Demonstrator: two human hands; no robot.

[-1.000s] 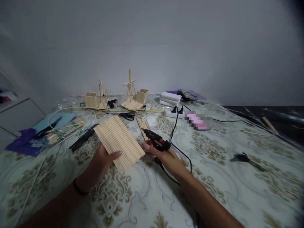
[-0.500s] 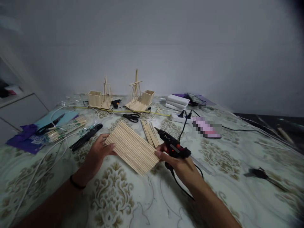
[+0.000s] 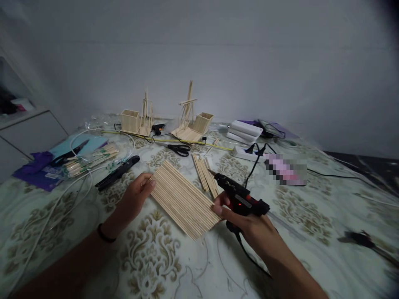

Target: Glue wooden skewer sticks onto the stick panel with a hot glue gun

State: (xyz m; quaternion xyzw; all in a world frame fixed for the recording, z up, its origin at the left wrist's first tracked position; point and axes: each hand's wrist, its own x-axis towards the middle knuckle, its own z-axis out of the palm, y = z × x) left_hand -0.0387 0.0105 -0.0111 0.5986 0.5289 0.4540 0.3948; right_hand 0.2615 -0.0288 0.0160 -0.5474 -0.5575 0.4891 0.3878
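1. At the far left, a purple bag [image 3: 33, 176] and a packet of sticks [image 3: 90, 158] are lying on the patterned worktop [image 3: 162, 265], with a white cable [image 3: 62, 195] looping past them toward the near edge.
2. Just right of that, a black tool [image 3: 117, 172] is lying slantwise, close to the left hand but apart from it.
3. The left hand [image 3: 134, 200] is resting on the worktop with its fingertips pinching the left end of the stick panel [image 3: 183, 198], so it is grasping the panel lightly, not clenched.
4. The stick panel is lying flat near the middle, running from far left to near right between the two hands. A thin grip like this could let it swivel or slide on the smooth cover.
5. Beyond it, a loose bundle of sticks [image 3: 205, 177] is lying just beside the panel's far edge, with black scissors [image 3: 178, 148] and two small wooden models [image 3: 137, 120] [image 3: 193, 123] farther back.
6. The right hand [image 3: 249, 226] is closed around the black glue gun [image 3: 240, 199], with one fingertip touching the panel's right corner. A red light is showing on the gun's body, so I judge it to be hot; the nozzle is pointing toward the loose bundle and could drip or burn a finger.
7. The gun's cord [image 3: 246, 253] is trailing toward the near edge and could snag under the wrist.
8. Farther right, a white power strip [image 3: 246, 153] is lying with plugs in it.
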